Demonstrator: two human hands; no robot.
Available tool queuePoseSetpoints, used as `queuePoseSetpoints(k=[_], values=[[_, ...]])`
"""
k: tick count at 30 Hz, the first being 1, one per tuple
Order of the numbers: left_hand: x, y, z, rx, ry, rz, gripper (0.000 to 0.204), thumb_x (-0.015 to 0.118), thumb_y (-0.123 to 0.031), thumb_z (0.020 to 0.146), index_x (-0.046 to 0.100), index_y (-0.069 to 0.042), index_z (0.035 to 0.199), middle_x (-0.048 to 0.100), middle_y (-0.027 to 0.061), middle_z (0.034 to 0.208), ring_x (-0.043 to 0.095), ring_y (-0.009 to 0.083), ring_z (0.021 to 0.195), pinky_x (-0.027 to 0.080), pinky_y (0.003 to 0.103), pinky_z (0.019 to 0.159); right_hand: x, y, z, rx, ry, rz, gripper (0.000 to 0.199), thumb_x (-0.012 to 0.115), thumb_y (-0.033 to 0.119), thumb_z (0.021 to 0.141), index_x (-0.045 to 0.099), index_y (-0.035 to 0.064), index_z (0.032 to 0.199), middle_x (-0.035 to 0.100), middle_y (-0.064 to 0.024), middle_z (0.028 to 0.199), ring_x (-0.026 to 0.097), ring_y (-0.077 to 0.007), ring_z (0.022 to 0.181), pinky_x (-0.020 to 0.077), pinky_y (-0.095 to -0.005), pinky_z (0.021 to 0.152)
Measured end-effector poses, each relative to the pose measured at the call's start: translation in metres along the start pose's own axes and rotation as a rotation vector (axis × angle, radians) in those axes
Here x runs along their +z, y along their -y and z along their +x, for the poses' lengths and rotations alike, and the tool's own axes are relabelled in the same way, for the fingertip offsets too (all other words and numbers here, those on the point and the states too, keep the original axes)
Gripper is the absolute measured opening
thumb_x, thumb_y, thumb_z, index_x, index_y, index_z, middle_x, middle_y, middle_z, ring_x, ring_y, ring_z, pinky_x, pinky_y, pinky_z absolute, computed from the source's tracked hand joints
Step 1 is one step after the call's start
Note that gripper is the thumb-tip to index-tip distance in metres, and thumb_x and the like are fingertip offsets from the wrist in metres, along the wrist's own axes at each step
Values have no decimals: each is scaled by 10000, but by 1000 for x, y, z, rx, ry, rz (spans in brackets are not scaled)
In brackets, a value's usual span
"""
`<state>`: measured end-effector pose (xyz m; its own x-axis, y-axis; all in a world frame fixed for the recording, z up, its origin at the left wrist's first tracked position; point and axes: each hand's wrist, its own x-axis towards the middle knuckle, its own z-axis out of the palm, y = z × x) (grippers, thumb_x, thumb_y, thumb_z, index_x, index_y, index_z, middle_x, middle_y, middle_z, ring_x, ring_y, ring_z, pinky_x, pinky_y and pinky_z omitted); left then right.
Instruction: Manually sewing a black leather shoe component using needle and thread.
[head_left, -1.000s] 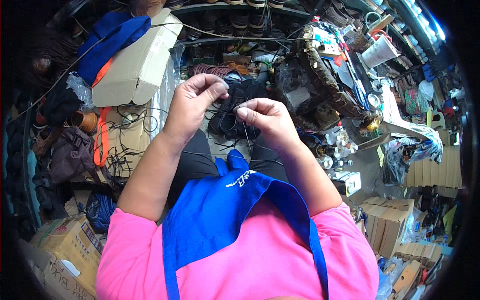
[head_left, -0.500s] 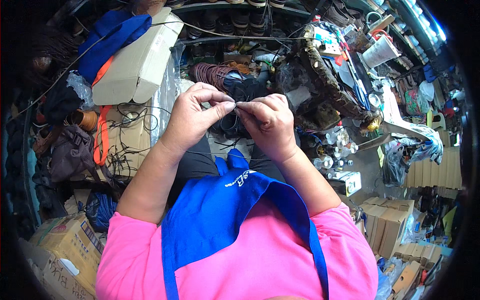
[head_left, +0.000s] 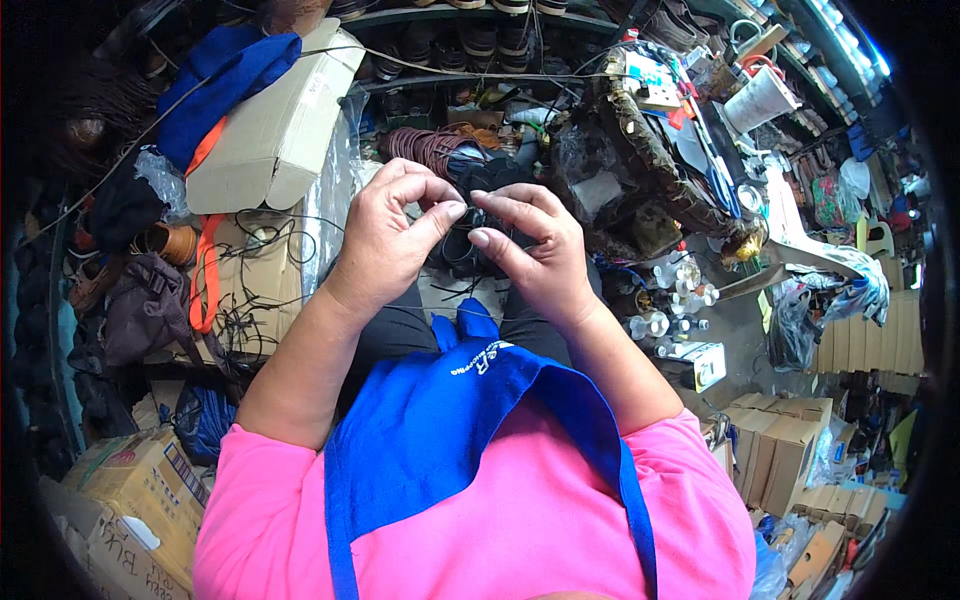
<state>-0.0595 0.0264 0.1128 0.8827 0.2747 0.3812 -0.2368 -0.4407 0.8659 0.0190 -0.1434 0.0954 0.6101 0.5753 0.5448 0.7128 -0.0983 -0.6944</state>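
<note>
Both hands have drawn closer since a second ago. Left hand (head_left: 385, 245) and right hand (head_left: 535, 250) meet fingertip to fingertip, pinched together on a thin black cord (head_left: 468, 222) held above the lap. It looks like threading or knotting; next calls for a steady pull.

Item count, head view.

I count two hands at work: left hand (head_left: 390, 240) and right hand (head_left: 540, 255), meeting over one dark item (head_left: 470, 240), too small to identify. One blue apron (head_left: 440, 440) over one pink shirt (head_left: 520, 530). One large cardboard box (head_left: 275, 130) at upper left, one orange strap (head_left: 205, 270), one white paper cup (head_left: 762, 98). Stacked cartons at right: number cannot be told.
</note>
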Motion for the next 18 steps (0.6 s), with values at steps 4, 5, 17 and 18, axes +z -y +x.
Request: queuePoseSetpoints(k=[4,5,17,18], values=[[1,-2,1,36,2,10,52,682,-43,775,676,-18,820,581,59,834,570,156,812,454,272,719,-1,0,1,228,-4,277,396,755,207,741,669,66,1101,616,-90,971,575,-197,924,442,-297,850],[1,-2,0,43,-4,10,49,680,-40,777,675,-17,819,580,59,832,569,157,813,454,274,720,-1,3,2,266,-10,340,372,757,204,743,680,64,1079,611,-74,991,563,-171,940,438,-287,842],[3,-8,0,10,36,2,51,675,-22,791,632,1,804,571,56,863,538,155,860,431,280,799,1,-1,6,350,36,441,139,738,119,777,702,35,881,627,-49,815,568,-115,782,454,-256,700],[4,-8,-1,9,35,1,51,675,-22,791,632,1,804,571,56,863,538,155,860,431,280,799,1,-2,6,350,37,440,139,738,119,777,702,35,881,627,-49,815,568,-115,782,454,-256,700]])
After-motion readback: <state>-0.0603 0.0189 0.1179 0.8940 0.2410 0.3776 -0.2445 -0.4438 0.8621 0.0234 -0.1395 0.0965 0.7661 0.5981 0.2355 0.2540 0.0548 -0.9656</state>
